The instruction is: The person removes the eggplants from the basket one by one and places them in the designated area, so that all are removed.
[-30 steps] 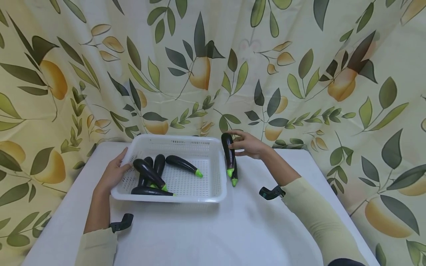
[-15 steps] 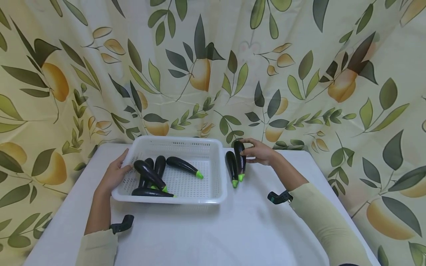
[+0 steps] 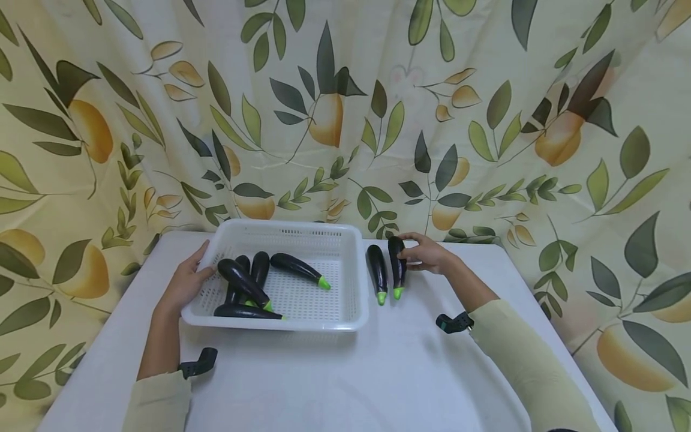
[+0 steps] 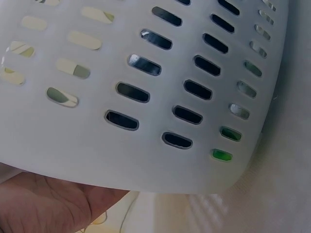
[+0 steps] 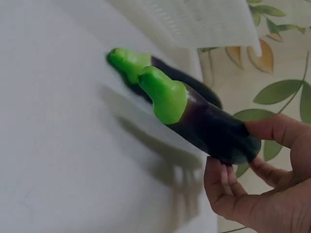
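My right hand (image 3: 427,254) pinches the thick dark end of an eggplant (image 3: 397,264) just right of the basket; in the right wrist view the fingers and thumb of the hand (image 5: 272,179) hold the eggplant (image 5: 214,128), its green end pointing away. A second eggplant (image 3: 377,273) lies beside it on the table. My left hand (image 3: 186,283) grips the left rim of the white basket (image 3: 360,288), which holds several eggplants (image 3: 296,267). The left wrist view shows the basket's slotted wall (image 4: 73,141) above the hand (image 4: 53,206), its fingertips hidden.
A white-covered table (image 3: 324,384) stands against a curtain (image 3: 345,120) with a leaf and fruit print. Black devices are strapped on both wrists, one on the left (image 3: 198,363) and one on the right (image 3: 454,323).
My right hand has moved right and a little nearer with its eggplant, away from the basket and the second eggplant, which now shows in full. The left hand and basket have barely shifted.
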A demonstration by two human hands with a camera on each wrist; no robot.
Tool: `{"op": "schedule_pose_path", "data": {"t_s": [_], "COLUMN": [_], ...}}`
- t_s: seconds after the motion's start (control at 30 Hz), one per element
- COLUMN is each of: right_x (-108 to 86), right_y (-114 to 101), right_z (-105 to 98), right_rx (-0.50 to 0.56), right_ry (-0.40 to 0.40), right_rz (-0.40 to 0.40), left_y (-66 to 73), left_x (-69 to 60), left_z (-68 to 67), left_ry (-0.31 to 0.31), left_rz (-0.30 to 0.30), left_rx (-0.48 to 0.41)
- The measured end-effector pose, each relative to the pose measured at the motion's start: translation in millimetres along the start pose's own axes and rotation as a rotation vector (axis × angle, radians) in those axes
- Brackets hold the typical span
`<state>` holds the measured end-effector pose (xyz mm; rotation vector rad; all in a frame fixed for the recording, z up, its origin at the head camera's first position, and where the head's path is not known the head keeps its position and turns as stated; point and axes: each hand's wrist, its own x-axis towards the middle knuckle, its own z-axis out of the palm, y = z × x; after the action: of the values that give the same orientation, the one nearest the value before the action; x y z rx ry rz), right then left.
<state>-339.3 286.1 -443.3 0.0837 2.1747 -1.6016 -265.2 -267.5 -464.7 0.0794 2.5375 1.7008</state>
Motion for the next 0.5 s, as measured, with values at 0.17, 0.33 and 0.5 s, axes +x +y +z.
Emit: {"op": "schedule_pose_path", "data": {"t_s": [0.17,0.33,0.5], "right_x": [9.4,16.5,20.0], "right_y": [9.9,12.2,13.1], "right_z": [-1.0,1.3,6.7], "right_rx": [-0.055,-0.100,-0.135], "right_ry": [0.010,0.035,0.066], "right_rz": [0.018,0.022,0.032], "left_y": [-0.4,0.2,-1.4], "left_x": [0.4,0.6,2.0], "left_z": [0.7,0.3,-0.8], "left_ry": [0.006,0.003,-0.004], "left_rz": [0.001,0.002,0.003], "left_rx": [-0.001,0.012,0.012]}}
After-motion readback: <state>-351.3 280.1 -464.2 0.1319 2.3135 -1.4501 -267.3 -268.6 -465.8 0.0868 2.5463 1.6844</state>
